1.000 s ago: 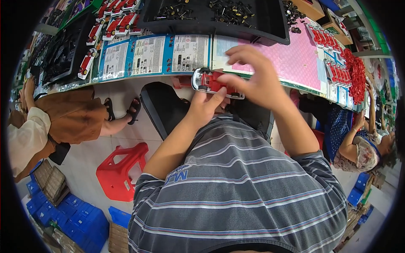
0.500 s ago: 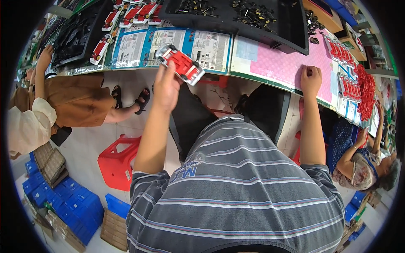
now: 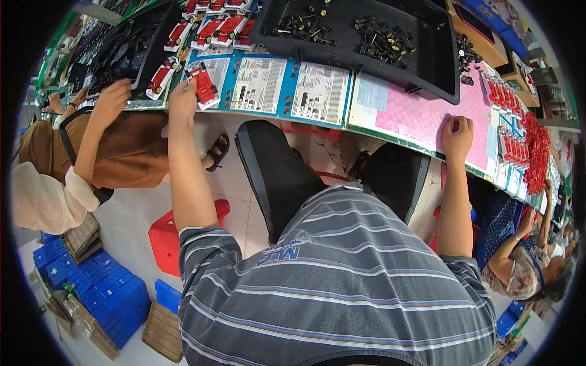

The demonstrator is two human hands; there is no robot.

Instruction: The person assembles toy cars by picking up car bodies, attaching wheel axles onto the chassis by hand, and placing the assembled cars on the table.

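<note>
Upper left of frame: my left hand [image 3: 182, 100] gripped a red toy car [image 3: 202, 85] over the surface [image 3: 390, 131]; upper right, my right hand [image 3: 456, 135] rested there, fingers curled, holding nothing.

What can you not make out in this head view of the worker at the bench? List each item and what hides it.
- Underside of the red toy car: the left hand covers part of it.
- Anything under the right hand on the pink mat: curled fingers hide it.
- Small dark parts in the black tray: too small to tell their kind.
- The sheets' print: too small.
</note>
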